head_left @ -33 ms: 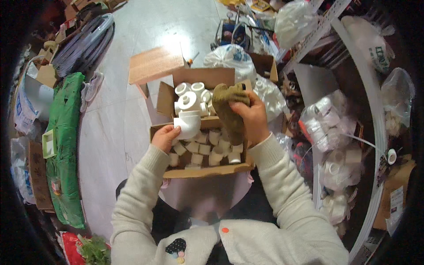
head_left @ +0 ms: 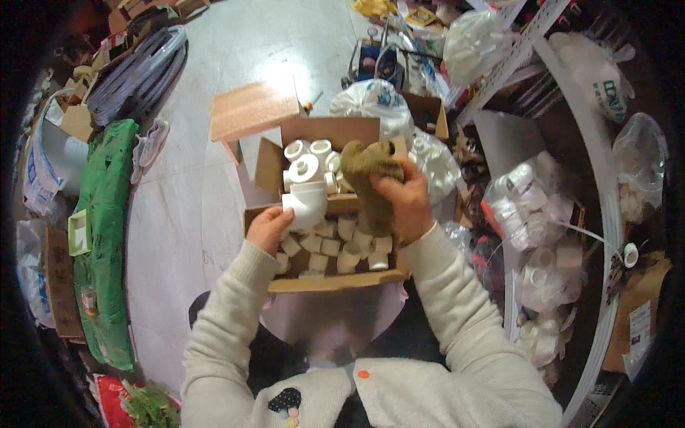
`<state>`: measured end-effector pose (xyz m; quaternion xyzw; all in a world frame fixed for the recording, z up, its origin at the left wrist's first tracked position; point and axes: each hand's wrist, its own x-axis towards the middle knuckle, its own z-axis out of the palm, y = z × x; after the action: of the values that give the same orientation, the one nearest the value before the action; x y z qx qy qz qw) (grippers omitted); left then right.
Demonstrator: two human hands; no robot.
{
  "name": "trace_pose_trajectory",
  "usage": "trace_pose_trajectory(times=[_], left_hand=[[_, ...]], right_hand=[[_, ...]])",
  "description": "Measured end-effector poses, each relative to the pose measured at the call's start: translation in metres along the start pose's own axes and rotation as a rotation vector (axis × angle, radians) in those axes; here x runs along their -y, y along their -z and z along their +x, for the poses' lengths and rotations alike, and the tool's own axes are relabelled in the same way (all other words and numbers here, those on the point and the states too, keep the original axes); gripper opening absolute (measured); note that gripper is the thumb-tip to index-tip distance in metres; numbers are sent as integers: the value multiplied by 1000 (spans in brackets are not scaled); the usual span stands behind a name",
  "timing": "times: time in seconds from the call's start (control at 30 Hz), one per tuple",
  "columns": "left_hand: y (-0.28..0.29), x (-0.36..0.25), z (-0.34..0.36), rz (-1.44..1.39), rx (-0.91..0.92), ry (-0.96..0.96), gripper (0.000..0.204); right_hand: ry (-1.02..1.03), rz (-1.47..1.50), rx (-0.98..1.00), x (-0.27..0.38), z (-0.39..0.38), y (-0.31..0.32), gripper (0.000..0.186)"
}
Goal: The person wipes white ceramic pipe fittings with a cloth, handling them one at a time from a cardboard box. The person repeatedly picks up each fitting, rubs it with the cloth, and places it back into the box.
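Between the thumb and fingers of my left hand (head_left: 268, 228) is a white plastic pipe elbow (head_left: 307, 207), held above the near cardboard box. My right hand (head_left: 408, 196) grips a bunched olive-brown cloth (head_left: 369, 178), which hangs down to the right of the elbow, apart from it. Under both hands, the near cardboard box (head_left: 335, 283) holds several small off-white pipe fittings (head_left: 330, 247). Just behind it, an open cardboard box (head_left: 328, 129) contains larger white pipe fittings (head_left: 304, 167). The cloth covers part of both boxes.
A pink stool (head_left: 342, 314) stands below the near box. To the right are white plastic bags (head_left: 371, 100) and a metal shelf (head_left: 596, 285) with bagged fittings. A wooden board (head_left: 257, 107) lies behind left. Further left are a green wrapped bundle (head_left: 107, 242) and coiled grey pipe (head_left: 139, 75).
The view has shifted slightly. The cloth's upper end has changed shape a little in my right hand; my left hand still holds the elbow.
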<state>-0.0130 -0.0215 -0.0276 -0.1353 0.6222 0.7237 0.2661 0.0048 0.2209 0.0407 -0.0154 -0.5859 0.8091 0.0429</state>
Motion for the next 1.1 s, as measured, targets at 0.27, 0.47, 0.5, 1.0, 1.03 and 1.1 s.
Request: trace_pose_trajectory(times=[0.27, 0.47, 0.5, 1.0, 1.03, 1.1], left_hand=[[-22, 30, 11, -97, 223, -339, 30], [-57, 16, -37, -34, 137, -199, 25], [-68, 12, -38, -44, 172, -189, 26], [-62, 20, -25, -70, -3, -288, 21], [-67, 17, -21, 1, 9, -296, 22], [-63, 44, -1, -172, 58, -348, 24]], right_hand=[[564, -1146, 244, -66, -28, -55, 40], [219, -410, 16, -79, 0, -36, 36], [114, -211, -30, -97, 11, -13, 35], [296, -1319, 50, -96, -51, -61, 58], [317, -1035, -12, -104, -42, -51, 57], [318, -596, -79, -112, -24, -46, 55]])
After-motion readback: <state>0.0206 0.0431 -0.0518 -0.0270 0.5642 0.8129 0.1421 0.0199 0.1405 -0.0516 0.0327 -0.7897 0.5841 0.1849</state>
